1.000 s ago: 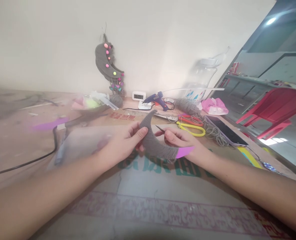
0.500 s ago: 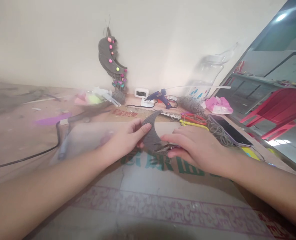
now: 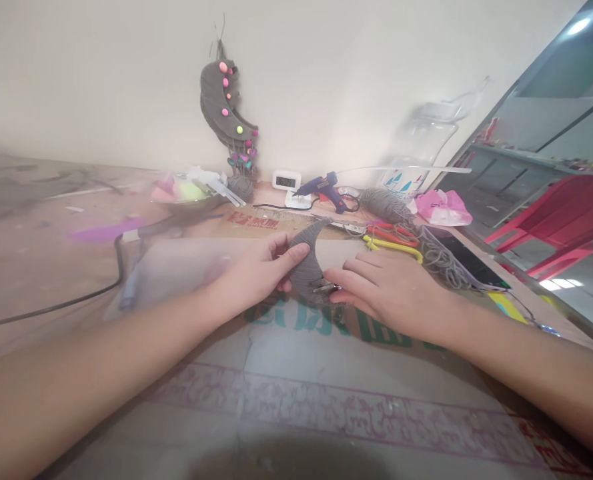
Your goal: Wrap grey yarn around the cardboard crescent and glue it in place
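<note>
A grey yarn-wrapped crescent [image 3: 307,263] is held by my left hand [image 3: 271,263], the thumb on its front face and the fingers behind. My right hand [image 3: 381,290] is closed at the crescent's lower right part. Between its thumb and fingertips shows the end of a small metal tool [image 3: 327,287], pressed against the yarn; its kind is mostly hidden by the fingers. The crescent's lower tip is hidden by my right hand. Below both hands lies a printed cardboard sheet [image 3: 296,363].
Behind the hands are a blue glue gun [image 3: 326,190], a white digital clock [image 3: 286,181], scissors [image 3: 346,227], a yellow-handled tool [image 3: 393,248], grey yarn [image 3: 441,260] and a phone [image 3: 466,257]. A decorated crescent [image 3: 219,100] hangs on the wall. A bowl [image 3: 189,200] stands left.
My right hand has turned, and less of the metal tool shows at the crescent's lower part. The left hand keeps its hold. The whole view has shifted slightly.
</note>
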